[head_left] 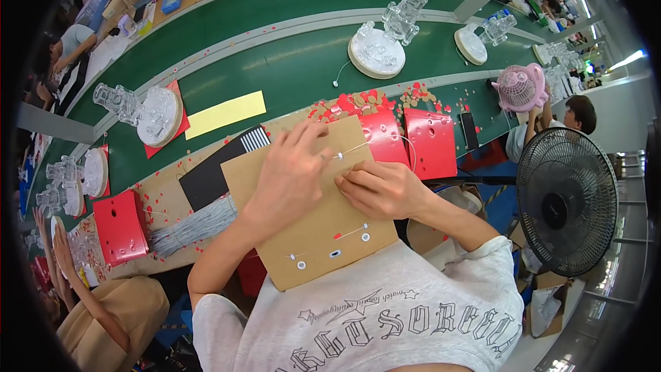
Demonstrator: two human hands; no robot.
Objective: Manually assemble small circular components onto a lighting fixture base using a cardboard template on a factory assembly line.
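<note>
A brown cardboard sheet (pixel 275 234) leans against my front, its upper part over the table edge. My left hand (pixel 289 172) grips it at the upper edge, fingers bent over that edge. My right hand (pixel 379 189) is closed in a pinch against the sheet's face; what its fingertips hold is too small to make out. A thin white wire (pixel 352 148) with a small white clip (pixel 339 156) runs across the sheet between my hands and loops off to the right. Lower down are small white round fittings (pixel 365 237) and short wire ends.
Red perforated sheets (pixel 430 143) and brown and red scraps (pixel 358 103) lie beyond the cardboard. Left are a bundle of thin wires (pixel 196 227) and a black sheet (pixel 206 182). Clear figures on round bases (pixel 377 52) stand on the green belt (pixel 275 62). A black fan (pixel 566 200) stands right.
</note>
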